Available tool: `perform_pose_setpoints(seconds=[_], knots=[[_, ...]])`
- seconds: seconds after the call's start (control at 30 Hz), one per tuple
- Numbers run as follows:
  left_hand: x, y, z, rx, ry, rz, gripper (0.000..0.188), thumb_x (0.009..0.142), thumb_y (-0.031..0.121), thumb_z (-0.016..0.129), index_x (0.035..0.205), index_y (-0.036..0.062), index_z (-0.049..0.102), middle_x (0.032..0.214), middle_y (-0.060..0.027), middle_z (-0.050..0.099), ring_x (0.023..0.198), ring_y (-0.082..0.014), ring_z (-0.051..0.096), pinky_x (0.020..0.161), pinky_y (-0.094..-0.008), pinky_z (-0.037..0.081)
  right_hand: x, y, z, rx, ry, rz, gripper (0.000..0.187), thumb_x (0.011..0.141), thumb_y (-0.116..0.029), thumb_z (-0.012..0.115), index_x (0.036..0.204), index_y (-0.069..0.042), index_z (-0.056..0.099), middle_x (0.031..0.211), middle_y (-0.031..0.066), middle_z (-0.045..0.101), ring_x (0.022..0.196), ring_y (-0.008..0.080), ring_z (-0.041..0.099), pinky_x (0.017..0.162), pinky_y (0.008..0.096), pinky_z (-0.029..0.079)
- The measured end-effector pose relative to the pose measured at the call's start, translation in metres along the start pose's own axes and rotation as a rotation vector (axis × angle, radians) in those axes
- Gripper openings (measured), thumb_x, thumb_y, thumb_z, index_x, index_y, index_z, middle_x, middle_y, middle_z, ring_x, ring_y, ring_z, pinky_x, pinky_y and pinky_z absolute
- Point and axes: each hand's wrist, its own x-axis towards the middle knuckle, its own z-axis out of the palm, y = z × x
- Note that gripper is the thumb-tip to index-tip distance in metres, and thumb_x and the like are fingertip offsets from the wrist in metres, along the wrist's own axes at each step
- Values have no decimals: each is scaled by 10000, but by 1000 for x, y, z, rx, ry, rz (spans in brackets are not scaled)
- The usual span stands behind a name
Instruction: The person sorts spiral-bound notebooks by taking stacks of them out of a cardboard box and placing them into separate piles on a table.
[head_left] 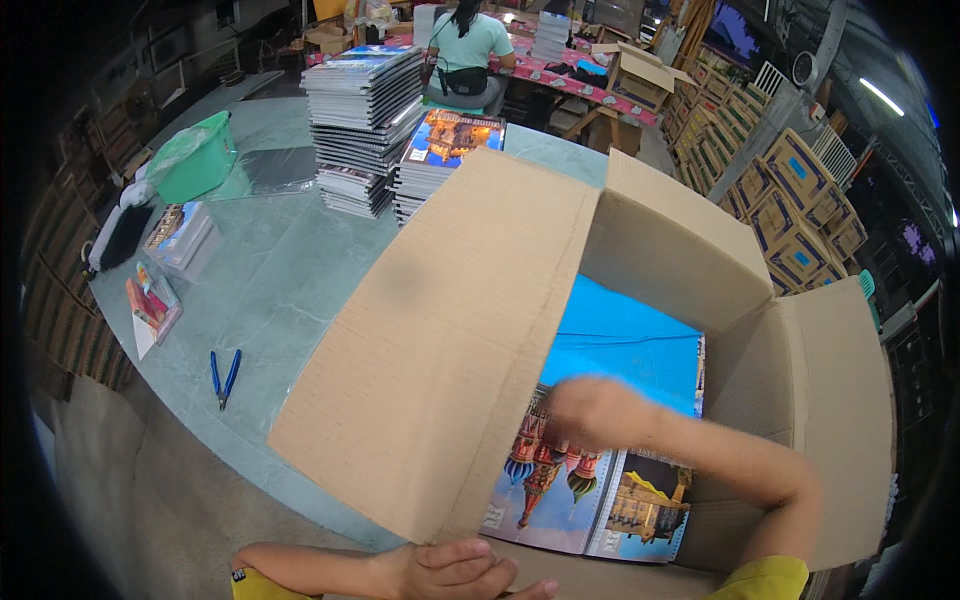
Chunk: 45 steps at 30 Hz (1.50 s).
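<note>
An opened cardboard box [430, 300] stands in front of me with its flaps spread. Inside lie picture-covered spiral-bound books: one with striped onion domes [545, 490] and another with a lit building [645, 505]. A bright blue sheet [625, 335] covers the far part of the contents. My right hand [600, 412] is inside the box, over the domed cover at the blue sheet's near edge; motion blurs it and its fingers cannot be made out. My left hand [455, 572] rests against the near edge of the box, fingers stretched out and holding nothing.
Tall stacks of spiral-bound books [362, 120] stand beyond the box. Blue-handled cutting pliers [225, 380], a green basket [190, 160] and small packs [180, 240] lie on the grey-green table [290, 270]. A person [468, 55] sits farther off; cartons [795, 200] are piled right.
</note>
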Motion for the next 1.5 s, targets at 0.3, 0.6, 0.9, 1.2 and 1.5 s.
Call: perform_pose_setpoints(seconds=[0.3, 0.6, 0.9, 1.2, 1.5], knots=[[0, -4, -1, -28, -5, 18, 368, 793, 76, 552, 1141, 191, 573, 794, 26, 425, 659, -90, 448, 808, -285, 403, 8, -56, 48, -89, -222, -259, 749, 619, -357, 739, 1212, 12, 469, 1239, 131, 472, 1164, 278, 441, 995, 363, 330], [5, 3, 1, -86, 31, -81, 333, 762, 63, 565, 1076, 162, 612, 719, 35, 423, 636, -96, 430, 819, -290, 395, 73, -55, 56, -117, -749, -232, 850, 444, -357, 835, 1163, -18, 533, 1117, 143, 584, 1079, 309, 535, 949, 351, 394], [12, -6, -14, -92, -39, -22, 302, 765, 61, 566, 1057, 124, 609, 728, 22, 478, 663, -116, 486, 852, -305, 411, 79, -53, 74, -186, -850, -223, 639, 551, -329, 766, 1094, -46, 585, 1061, 130, 614, 1036, 277, 568, 937, 346, 400], [12, -10, -22, -130, -115, 35, 275, 798, 49, 515, 1053, 125, 585, 821, 19, 507, 744, -116, 515, 856, -299, 425, 5, -82, -3, -272, -633, -131, 498, 723, -251, 624, 1176, -63, 543, 1201, 127, 548, 1131, 247, 516, 978, 341, 365], [-1, 6, -11, 60, -211, -30, 325, 900, 281, 434, 1205, 228, 532, 805, 69, 436, 806, -22, 453, 967, -245, 293, -19, -92, -8, -336, -434, -63, 691, 637, -254, 691, 1253, -34, 468, 1315, 133, 458, 1197, 246, 451, 1004, 326, 336]])
